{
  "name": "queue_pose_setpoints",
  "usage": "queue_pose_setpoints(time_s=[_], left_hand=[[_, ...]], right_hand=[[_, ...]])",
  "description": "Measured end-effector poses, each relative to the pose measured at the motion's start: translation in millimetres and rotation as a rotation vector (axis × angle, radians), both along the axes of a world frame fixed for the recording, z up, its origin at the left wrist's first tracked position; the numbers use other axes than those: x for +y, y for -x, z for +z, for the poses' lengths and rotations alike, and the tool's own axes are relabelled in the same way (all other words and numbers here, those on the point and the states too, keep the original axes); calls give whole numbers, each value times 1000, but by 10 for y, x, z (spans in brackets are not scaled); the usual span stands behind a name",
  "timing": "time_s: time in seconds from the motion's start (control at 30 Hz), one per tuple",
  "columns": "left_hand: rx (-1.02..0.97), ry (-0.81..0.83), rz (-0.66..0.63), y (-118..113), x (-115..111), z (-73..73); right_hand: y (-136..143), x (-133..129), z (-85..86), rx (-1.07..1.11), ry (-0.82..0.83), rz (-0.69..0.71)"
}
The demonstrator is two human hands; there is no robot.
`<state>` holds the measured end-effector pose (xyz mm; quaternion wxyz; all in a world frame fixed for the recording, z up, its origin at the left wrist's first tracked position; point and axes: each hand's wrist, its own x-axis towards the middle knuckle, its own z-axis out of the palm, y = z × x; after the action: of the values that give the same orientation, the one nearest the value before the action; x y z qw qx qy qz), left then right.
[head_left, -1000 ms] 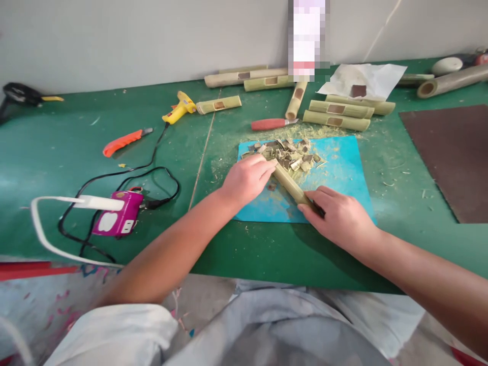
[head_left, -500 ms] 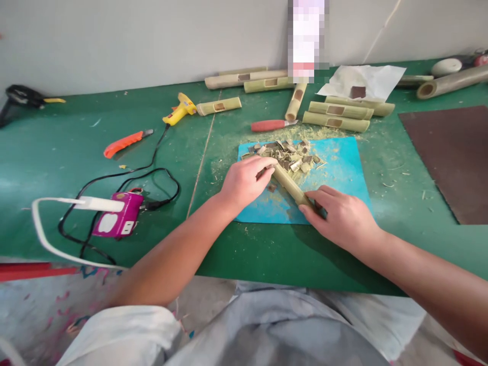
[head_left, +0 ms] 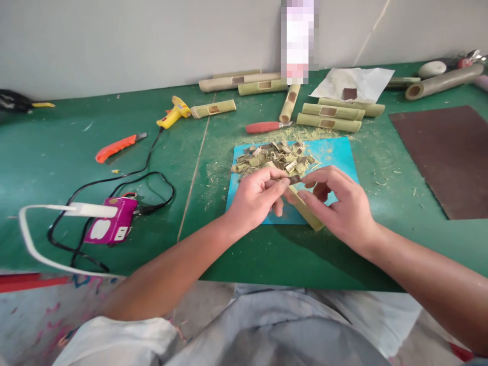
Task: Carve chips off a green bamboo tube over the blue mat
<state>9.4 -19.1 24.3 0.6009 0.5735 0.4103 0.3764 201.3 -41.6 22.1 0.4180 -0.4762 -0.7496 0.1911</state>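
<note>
My left hand (head_left: 260, 195) pinches a small dark brown piece (head_left: 295, 179) between thumb and fingers, above the blue mat (head_left: 339, 157). My right hand (head_left: 339, 208) is close by on the right, thumb and forefinger apart, its forefinger tip at or near the piece's edge. Under both hands a pale green bamboo tube (head_left: 308, 209) lies slantwise on the mat, its near end past the mat's front edge and its middle partly hidden by the fingers. Behind the left hand is a heap of bamboo chips (head_left: 280, 152) with sawdust.
Beyond the mat lie a red-handled knife (head_left: 263, 127) and several notched bamboo tubes (head_left: 328, 122). To the left are a yellow glue gun (head_left: 173, 113), an orange cutter (head_left: 117, 147) and a purple power socket (head_left: 112, 221) with cables. A dark brown sheet (head_left: 430, 157) lies right.
Both hands have come closer together. My right hand has let go of the bamboo tube, which now lies on the mat. The brown piece now shows in my left fingers.
</note>
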Motion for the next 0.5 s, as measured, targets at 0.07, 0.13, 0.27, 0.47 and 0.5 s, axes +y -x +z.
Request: queue_pose_setpoints(time_s=[0.07,0.13,0.27,0.47,0.5], left_hand=[[-11,2,-14,-34,-41,6],[-7,-9,-30,-58,-70,-3],[49,-150,-6,-61,-90,-47],[149,-347,83,-52,-102,-70],[149,-352,78,-57,-107,-67]], right_hand=[[8,-1,9,40,-7,0],[10,-4,28,74,2,-6],[-6,-7,54,157,124,-27],[-21,13,5,273,315,-84],[-17,16,0,276,319,-98]])
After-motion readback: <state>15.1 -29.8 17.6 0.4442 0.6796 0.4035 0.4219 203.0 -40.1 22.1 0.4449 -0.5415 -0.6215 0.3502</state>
